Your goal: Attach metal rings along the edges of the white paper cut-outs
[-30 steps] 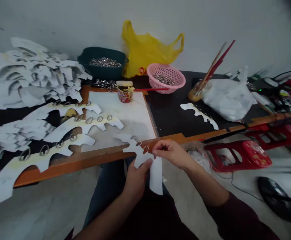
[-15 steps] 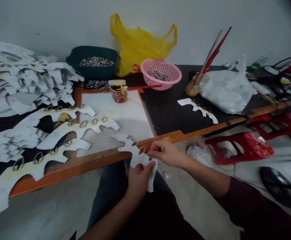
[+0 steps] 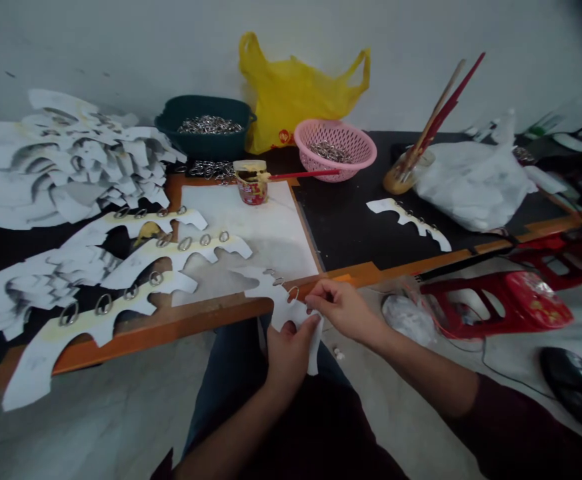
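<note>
1. Pile of white cut-outs [image 3: 71,167]: heaped at the far left of the table [image 3: 181,323].
2. Laid-out strips [image 3: 121,303]: three scalloped white strips are spread flat beside the pile, with four metal rings counted on each.
3. Green tub [image 3: 203,130]: set at the back against the wall and filled with loose rings.
4. Glue pot [image 3: 251,183]: stood upright at the top of the white board [image 3: 251,227], with a red-handled brush laid across it.
5. Held strip [image 3: 283,303]: its upper end is rested on the table's front edge and its lower end is hung over the lap. Three rings are seen on it, so it is judged only partly fitted. Less of it is left hanging than a second ago.
6. Left hand [image 3: 288,353]: closed on the held strip from below, thumb pressed to its face. The thumb has been brought up close to the other hand's fingertips.
7. Pink basket [image 3: 335,150]: placed behind, with more rings inside.
8. Right hand [image 3: 343,310]: fingertips are pinched on the strip's edge just beside the nearest ring [image 3: 293,293]. Whether another ring is held cannot be told.
9. Single strip [image 3: 411,223]: laid alone on the black surface, well apart.
10. White bag [image 3: 471,183]: slumped at the far right.
</note>
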The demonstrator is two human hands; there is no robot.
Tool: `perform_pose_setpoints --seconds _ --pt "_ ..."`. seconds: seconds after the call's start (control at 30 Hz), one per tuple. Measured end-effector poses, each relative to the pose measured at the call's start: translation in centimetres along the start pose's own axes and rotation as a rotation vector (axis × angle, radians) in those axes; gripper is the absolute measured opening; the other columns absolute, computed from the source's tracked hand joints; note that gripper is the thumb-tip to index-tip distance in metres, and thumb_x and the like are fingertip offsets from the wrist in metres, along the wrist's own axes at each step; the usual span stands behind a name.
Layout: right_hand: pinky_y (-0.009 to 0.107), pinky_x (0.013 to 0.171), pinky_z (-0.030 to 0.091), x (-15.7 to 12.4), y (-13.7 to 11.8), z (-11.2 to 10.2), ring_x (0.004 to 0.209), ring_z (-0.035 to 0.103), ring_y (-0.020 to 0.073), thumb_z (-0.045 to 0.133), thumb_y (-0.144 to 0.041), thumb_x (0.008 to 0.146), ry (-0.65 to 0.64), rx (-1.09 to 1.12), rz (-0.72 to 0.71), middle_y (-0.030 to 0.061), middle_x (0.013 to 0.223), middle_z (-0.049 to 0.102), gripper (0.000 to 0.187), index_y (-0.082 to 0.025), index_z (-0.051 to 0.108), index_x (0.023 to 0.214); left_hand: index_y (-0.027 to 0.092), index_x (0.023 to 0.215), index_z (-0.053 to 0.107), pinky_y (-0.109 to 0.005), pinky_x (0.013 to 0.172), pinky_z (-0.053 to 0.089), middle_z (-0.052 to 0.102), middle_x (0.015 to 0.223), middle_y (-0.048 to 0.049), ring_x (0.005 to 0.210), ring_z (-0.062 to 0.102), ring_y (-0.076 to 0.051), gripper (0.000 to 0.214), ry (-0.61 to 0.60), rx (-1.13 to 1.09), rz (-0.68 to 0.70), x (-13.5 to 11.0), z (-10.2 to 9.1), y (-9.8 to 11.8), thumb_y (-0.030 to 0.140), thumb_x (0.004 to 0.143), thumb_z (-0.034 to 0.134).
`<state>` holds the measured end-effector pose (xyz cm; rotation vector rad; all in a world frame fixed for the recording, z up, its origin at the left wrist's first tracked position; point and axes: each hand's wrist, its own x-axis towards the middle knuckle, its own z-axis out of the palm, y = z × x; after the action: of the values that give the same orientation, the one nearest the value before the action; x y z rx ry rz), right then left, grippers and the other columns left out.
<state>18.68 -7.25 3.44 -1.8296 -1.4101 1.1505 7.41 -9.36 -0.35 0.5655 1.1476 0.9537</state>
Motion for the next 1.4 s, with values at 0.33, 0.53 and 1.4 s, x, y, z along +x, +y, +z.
perform_pose_setpoints --seconds 0.33,0.53,1.4 --pt "0.025 0.071 0.044 0.1 -1.2 -2.0 0.078 0.058 0.013 0.049 -0.027 0.084 -0.101 -0.128 -0.342 0.0036 0.087 0.062 0.018 -0.019 0.064 0.09 0.016 0.088 0.06 -0.02 0.063 0.044 0.065 0.086 -0.0012 0.07 0.058 -0.01 0.023 -0.106 -0.205 0.018 0.8 -2.3 2.0 0.027 0.069 0.065" --pt "0.024 0.064 0.046 1.5 -2.4 -0.4 0.072 0.06 0.0133 0.058 -0.022 0.074 -0.215 0.129 -0.173 0.0035 0.079 0.067 0.013 -0.016 0.064 0.084 0.017 0.094 0.057 -0.028 0.081 0.044 0.064 0.097 -0.0027 0.087 0.059 -0.015 0.031 -0.136 -0.192 0.093 0.6 -2.5 1.9 0.018 0.065 0.068" --pt "0.019 0.05 0.04 2.0 -3.3 0.7 0.053 0.049 0.0078 0.059 -0.024 0.073 -0.227 0.255 -0.122 -0.0033 0.058 0.054 0.01 -0.015 0.058 0.075 0.017 0.087 0.054 -0.019 0.062 0.045 0.066 0.074 0.0012 0.062 0.06 -0.009 0.032 -0.023 -0.246 0.061 1.0 -3.1 2.8 0.025 0.062 0.072"
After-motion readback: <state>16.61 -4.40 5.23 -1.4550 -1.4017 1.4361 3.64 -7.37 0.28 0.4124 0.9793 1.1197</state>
